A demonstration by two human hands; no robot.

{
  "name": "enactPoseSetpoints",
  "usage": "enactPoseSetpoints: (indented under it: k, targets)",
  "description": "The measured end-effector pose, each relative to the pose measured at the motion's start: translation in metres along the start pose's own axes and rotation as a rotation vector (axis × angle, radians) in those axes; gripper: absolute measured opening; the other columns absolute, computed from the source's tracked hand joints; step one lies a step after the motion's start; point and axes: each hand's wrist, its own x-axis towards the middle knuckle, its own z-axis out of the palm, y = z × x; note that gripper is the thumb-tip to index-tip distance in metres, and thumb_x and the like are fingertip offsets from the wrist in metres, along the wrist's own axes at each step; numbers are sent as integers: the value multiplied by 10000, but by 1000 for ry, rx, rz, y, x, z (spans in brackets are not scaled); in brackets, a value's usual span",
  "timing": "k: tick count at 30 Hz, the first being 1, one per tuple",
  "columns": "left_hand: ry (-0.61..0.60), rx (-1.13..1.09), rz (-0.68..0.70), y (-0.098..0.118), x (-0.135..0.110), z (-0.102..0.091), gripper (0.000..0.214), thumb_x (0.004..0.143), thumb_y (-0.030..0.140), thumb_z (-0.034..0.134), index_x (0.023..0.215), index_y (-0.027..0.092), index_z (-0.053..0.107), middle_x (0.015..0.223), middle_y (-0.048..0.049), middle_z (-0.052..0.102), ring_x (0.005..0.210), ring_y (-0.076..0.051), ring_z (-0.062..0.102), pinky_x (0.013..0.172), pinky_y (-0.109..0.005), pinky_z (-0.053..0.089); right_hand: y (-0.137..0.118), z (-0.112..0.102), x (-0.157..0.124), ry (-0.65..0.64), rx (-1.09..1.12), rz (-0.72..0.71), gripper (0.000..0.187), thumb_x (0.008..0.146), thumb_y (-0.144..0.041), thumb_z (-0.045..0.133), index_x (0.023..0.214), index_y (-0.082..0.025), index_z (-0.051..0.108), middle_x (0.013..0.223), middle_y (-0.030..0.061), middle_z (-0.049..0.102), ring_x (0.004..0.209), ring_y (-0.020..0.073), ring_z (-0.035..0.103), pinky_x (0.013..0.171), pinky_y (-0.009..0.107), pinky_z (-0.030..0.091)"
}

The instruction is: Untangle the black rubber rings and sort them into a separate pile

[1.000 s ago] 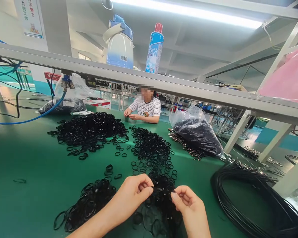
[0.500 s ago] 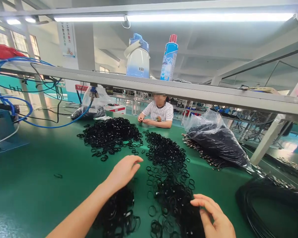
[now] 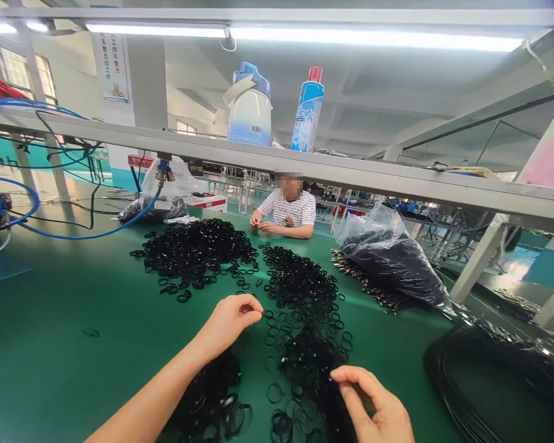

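Observation:
My left hand [image 3: 231, 320] hovers low over the green table [image 3: 74, 320], thumb and fingertips pinched together at the edge of scattered black rubber rings [image 3: 300, 317]. Whether a ring sits in the pinch I cannot tell. My right hand [image 3: 378, 409] rests at the bottom edge of the view. Its fingers are apart and touch a dense pile of black rings [image 3: 305, 363]. Another ring pile [image 3: 207, 400] lies under my left forearm.
Bigger ring piles [image 3: 194, 246] lie further back. A plastic bag of black parts [image 3: 392, 258] and a black cable coil [image 3: 480, 381] are on the right. A co-worker in a striped shirt [image 3: 289, 212] sits opposite. A shelf [image 3: 351, 175] carries a thermos [image 3: 249, 104] and spray can [image 3: 308, 107]. A blue hose [image 3: 74, 235] crosses the left.
My hands, together over the near pile a second ago, have parted. The left reached forward with spread fingers and has now pinched shut; the right dropped onto the pile.

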Motion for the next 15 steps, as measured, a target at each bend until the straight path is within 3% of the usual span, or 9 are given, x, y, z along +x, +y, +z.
enactPoseSetpoints:
  k: [2, 5, 9, 12, 15]
  targets:
    - [-134, -325, 22, 24, -9, 15, 106, 793, 283, 542, 842, 189, 551, 776, -5, 651, 735, -160, 618, 693, -271, 481, -11, 3, -1, -9, 55, 61, 228, 772, -395, 571, 870, -239, 705, 861, 38, 699, 784, 204, 648, 637, 242, 493]
    - [-353, -786, -58, 48, -26, 49, 199, 750, 280, 615, 867, 193, 481, 657, 19, 635, 613, -169, 642, 556, -278, 514, -23, 7, -3, -38, 131, 85, 277, 746, -382, 620, 962, -224, 692, 872, 46, 697, 758, 190, 650, 564, 211, 487]
    - [-374, -744, -148, 55, -39, 79, 207, 744, 299, 619, 840, 188, 473, 599, 37, 613, 374, -103, 536, 314, -165, 371, -25, 8, -4, -154, 143, 67, 167, 763, -332, 604, 771, -199, 705, 701, 28, 679, 612, 162, 632, 539, 207, 468]
    - [-310, -639, -129, 52, -36, 80, 216, 781, 367, 587, 766, 169, 501, 545, 60, 560, 298, -25, 371, 289, -123, 230, -20, 6, -2, -157, 130, 123, 161, 763, -330, 594, 767, -191, 677, 668, 22, 662, 567, 160, 605, 517, 215, 460]
    - [-278, -660, -106, 52, -32, 72, 264, 815, 417, 555, 773, 157, 533, 548, 65, 536, 347, -20, 383, 349, -130, 271, -20, 0, 0, -84, 51, 26, 166, 795, -262, 522, 766, -201, 674, 737, 34, 670, 658, 173, 614, 610, 234, 478]
